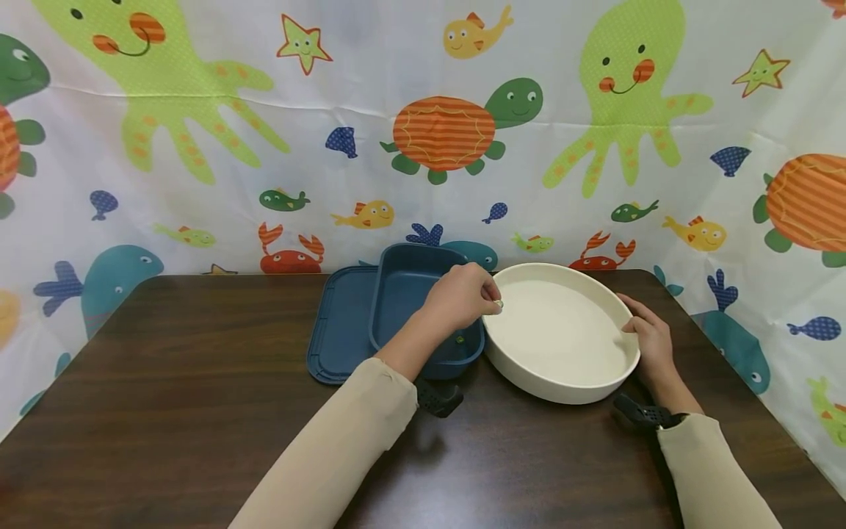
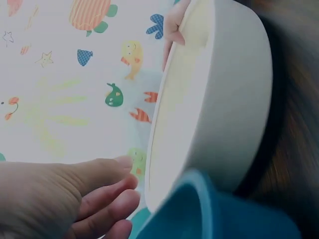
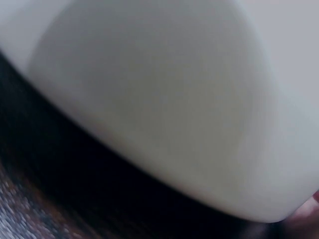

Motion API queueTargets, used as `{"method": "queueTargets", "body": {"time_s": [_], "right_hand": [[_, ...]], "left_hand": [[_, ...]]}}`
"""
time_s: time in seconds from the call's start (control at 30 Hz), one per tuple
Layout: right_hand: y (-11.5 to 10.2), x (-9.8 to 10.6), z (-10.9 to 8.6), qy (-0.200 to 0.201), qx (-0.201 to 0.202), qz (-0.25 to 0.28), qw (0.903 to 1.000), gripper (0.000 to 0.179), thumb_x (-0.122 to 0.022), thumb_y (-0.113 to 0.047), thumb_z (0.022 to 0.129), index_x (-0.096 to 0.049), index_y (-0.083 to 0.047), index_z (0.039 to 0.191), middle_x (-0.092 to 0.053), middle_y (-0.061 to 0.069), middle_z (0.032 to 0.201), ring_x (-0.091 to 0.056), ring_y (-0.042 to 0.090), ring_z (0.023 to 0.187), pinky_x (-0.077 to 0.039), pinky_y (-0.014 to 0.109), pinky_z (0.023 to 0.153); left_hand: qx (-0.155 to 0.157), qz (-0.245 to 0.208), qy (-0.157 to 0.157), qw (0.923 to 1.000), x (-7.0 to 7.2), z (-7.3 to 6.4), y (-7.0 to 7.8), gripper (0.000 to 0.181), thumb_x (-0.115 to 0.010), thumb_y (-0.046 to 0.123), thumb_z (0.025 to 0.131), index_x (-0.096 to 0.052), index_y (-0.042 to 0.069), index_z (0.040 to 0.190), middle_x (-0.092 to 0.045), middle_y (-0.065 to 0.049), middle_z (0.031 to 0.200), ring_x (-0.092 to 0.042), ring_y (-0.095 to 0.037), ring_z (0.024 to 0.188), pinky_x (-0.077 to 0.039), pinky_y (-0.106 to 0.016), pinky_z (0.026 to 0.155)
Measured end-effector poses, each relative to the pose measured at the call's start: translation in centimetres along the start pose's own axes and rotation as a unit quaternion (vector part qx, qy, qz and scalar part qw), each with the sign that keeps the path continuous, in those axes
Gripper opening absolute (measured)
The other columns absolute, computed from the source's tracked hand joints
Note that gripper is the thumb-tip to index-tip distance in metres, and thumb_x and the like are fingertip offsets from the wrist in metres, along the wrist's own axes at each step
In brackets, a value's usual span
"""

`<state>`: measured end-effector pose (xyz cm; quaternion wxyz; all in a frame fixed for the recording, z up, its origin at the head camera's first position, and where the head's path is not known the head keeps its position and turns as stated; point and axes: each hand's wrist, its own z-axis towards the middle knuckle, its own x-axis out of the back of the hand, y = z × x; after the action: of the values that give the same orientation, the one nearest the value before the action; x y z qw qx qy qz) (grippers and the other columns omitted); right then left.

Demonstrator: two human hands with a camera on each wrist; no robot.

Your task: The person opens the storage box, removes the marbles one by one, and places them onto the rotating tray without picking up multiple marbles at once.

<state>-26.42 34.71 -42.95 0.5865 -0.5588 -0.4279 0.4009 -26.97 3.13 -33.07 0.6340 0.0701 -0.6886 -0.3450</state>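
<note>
My left hand [image 1: 461,295] is above the right part of a blue rectangular container [image 1: 396,273], close to the rim of a round cream-coloured basin [image 1: 562,323]. Between its thumb and fingertips it pinches a small pale object [image 1: 499,303], too small to identify. In the left wrist view the thumb and fingers [image 2: 107,199] come together, and the object is hidden. My right hand [image 1: 651,342] grips the basin's right rim, thumb inside and fingers outside. The basin's pale outer wall [image 3: 164,99] fills most of the right wrist view. A tiny yellow-green piece [image 1: 460,339] lies inside the blue container.
A flat blue lid [image 1: 344,323] lies on the dark wooden table [image 1: 198,411], partly under or against the container's left side. Behind the table hangs a curtain [image 1: 370,88] printed with sea animals. Basin and container stand side by side, touching or nearly so.
</note>
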Motion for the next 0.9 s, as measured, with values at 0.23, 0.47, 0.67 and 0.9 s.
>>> {"method": "queueTargets", "body": {"time_s": [0.23,0.47,0.67,0.9], "right_hand": [[0.3,0.0,0.3,0.0,0.006,0.014,0.9999,0.061,-0.039,0.008,0.078,-0.053,-0.005,0.136,-0.059,-0.006,0.126,-0.055,0.004,0.108,-0.046,0.01,0.082],[0.3,-0.3,0.7,0.001,0.006,0.011,0.9999,0.061,-0.039,0.008,0.078,-0.054,-0.007,0.136,-0.055,0.002,0.137,-0.054,0.007,0.111,-0.046,0.011,0.082],[0.2,-0.3,0.8,0.0,0.0,0.007,1.0,0.062,-0.039,0.007,0.078,-0.053,-0.008,0.136,-0.053,0.004,0.138,-0.054,0.008,0.11,-0.046,0.011,0.082],[0.2,-0.1,0.6,-0.001,-0.006,0.002,1.0,0.062,-0.039,0.007,0.079,-0.052,-0.008,0.137,-0.052,0.005,0.14,-0.054,0.008,0.113,-0.046,0.012,0.083]], "left_hand": [[0.007,-0.013,0.001,0.9999,-2.5,2.2,1.8,0.01,-0.074,0.023,0.084,-0.075,0.016,0.092,-0.068,0.005,0.083,-0.06,-0.011,0.076,-0.049,-0.026,0.064],[0.021,-0.013,-0.01,0.9996,-5.2,4.2,2.7,0.009,-0.075,0.025,0.083,-0.074,0.017,0.087,-0.068,0.006,0.084,-0.059,-0.01,0.074,-0.047,-0.023,0.062],[0.031,-0.018,-0.03,0.9989,-7.3,5.3,3.1,0.008,-0.077,0.024,0.081,-0.075,0.017,0.085,-0.07,0.006,0.083,-0.059,-0.01,0.072,-0.047,-0.024,0.062],[0.033,0.037,-0.048,0.9976,-9.2,5.6,3.0,0.005,-0.076,0.024,0.082,-0.074,0.019,0.081,-0.069,0.007,0.083,-0.06,-0.01,0.075,-0.049,-0.028,0.068]]}}
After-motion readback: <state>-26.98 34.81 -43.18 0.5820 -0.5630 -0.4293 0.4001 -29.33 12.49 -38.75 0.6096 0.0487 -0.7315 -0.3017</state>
